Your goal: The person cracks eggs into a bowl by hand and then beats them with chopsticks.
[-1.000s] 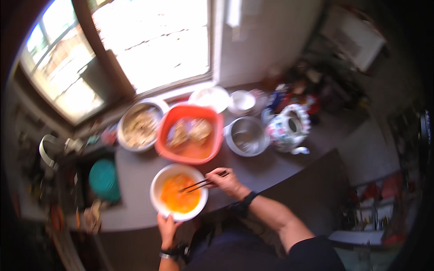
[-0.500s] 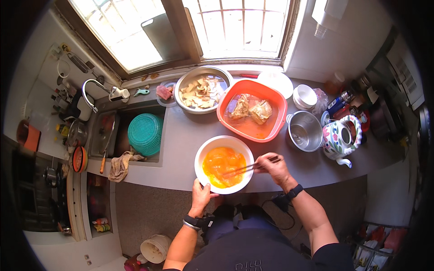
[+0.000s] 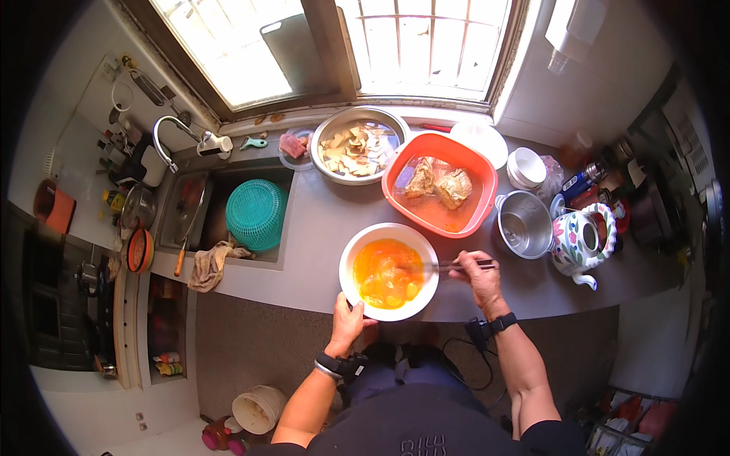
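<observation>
Left hand (image 3: pixel 348 322) gripping white bowl (image 3: pixel 347 263), right hand (image 3: pixel 482 283) gripping chopsticks (image 3: pixel 442 267) (motion-blurred) — tips in orange egg (image 3: pixel 382 275)

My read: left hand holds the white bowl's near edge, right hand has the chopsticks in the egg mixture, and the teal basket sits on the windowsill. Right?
You have the wrong spot for the teal basket: the head view shows it in the sink. The rest is right: left hand holding the near edge of the white bowl, right hand with chopsticks in the egg mixture.

Glare whitens the window (image 3: pixel 424 57); the chopsticks (image 3: pixel 442 266) blur.
</observation>
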`<state>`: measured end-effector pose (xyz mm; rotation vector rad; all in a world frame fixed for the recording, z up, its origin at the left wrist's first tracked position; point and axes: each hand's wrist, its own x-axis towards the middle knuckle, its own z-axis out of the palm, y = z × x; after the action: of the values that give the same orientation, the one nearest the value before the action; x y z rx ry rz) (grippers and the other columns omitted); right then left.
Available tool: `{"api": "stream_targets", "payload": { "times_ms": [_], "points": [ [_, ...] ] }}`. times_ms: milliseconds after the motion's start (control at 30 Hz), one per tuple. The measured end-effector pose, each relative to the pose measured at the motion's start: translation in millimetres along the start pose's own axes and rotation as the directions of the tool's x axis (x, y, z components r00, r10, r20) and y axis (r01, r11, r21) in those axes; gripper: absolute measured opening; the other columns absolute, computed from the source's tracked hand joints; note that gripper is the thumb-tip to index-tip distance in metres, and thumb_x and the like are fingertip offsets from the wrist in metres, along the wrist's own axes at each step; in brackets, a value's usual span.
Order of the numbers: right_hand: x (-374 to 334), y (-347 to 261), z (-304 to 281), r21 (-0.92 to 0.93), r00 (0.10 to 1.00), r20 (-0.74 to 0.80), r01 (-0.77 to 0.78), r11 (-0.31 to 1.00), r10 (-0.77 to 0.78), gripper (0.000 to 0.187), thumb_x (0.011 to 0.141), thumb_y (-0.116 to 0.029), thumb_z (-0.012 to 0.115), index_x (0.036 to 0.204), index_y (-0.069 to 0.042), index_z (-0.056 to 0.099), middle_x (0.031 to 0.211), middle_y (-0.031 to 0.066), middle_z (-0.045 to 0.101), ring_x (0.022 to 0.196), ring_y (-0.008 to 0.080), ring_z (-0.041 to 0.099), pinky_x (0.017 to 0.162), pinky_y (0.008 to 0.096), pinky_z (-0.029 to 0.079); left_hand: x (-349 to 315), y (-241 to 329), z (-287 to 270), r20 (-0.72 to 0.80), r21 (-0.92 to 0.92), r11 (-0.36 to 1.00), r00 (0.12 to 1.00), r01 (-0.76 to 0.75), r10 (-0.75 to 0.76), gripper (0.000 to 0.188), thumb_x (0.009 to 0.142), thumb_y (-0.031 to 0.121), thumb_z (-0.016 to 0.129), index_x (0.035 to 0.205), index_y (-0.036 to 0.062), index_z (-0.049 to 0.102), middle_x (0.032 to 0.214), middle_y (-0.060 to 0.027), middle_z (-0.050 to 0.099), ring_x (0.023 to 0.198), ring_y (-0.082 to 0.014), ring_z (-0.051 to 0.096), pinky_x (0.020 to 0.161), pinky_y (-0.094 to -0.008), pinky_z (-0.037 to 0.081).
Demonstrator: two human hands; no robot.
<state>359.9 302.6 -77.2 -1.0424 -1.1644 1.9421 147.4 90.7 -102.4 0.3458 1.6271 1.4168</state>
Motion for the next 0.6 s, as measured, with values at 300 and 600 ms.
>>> {"api": "stream_targets", "payload": {
  "times_ms": [300,600],
  "points": [
    [-9,-7,15,-0.038,0.988,0.112,-0.105,0.994,0.108,0.015,0.092,-0.015,0.066,0.086,-0.001,0.067,0.082,0.0099,0.069,0.071,0.0175,0.069,0.067,0.0306,0.061,5,-12,-3,-0.032,-0.007,1.0,0.999,-0.013,0.012,0.026,0.094,0.002,0.045,0.118,-0.0032,0.038,0.112,-0.0197,0.054,0.087,-0.0302,0.068,0.06,-0.0364,0.063],
    [4,-1,-4,-0.002,0.999,-0.039,0.035,0.999,-0.035,0.017,0.091,-0.016,0.067,0.089,0.0,0.066,0.085,0.012,0.07,0.074,0.0188,0.07,0.07,0.0311,0.061,0,-4,2,-0.011,-0.026,1.0,1.0,-0.011,0.01,0.027,0.095,0.005,0.045,0.12,-0.0015,0.039,0.112,-0.0181,0.055,0.087,-0.0268,0.068,0.06,-0.0341,0.063]
  ]
}}
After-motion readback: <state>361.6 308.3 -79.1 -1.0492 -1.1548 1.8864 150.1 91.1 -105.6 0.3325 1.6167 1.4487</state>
